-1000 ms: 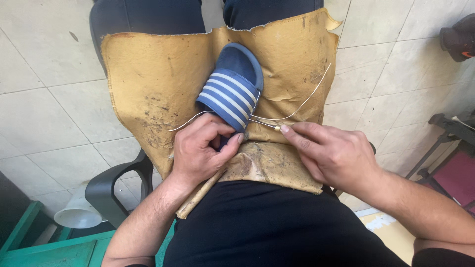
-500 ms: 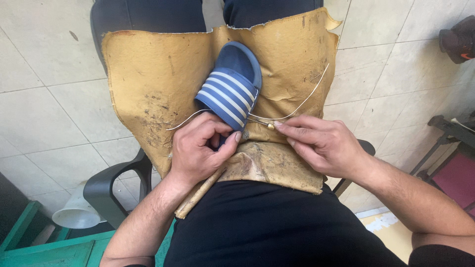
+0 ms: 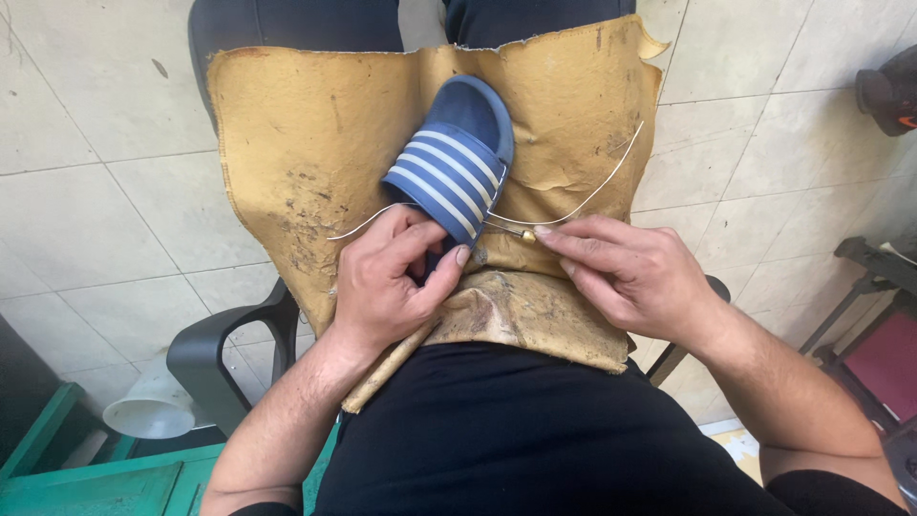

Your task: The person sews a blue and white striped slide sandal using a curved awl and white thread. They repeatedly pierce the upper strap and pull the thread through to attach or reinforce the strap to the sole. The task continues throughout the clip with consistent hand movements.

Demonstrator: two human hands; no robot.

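A blue slide sandal (image 3: pixel 457 158) with white stripes on its strap lies on a worn tan leather sheet (image 3: pixel 315 134) spread over my lap. My left hand (image 3: pixel 392 282) grips the sandal's near end, fingers curled around it. My right hand (image 3: pixel 626 272) pinches a thin awl with a small yellow ferrule (image 3: pixel 525 234), its tip against the sandal's right edge. A white thread (image 3: pixel 597 191) runs from the sandal, curving up to the right, and a second end trails off to the left.
I sit on a black plastic chair (image 3: pixel 215 349) on a pale tiled floor (image 3: pixel 86 191). A white cup (image 3: pixel 153 406) and a green wooden surface (image 3: pixel 105 478) lie at lower left. Dark items and a red-topped stand (image 3: pixel 884 358) are at the right.
My right hand has shifted slightly left toward the sandal, bringing the awl tip to its edge. My left hand keeps its grip.
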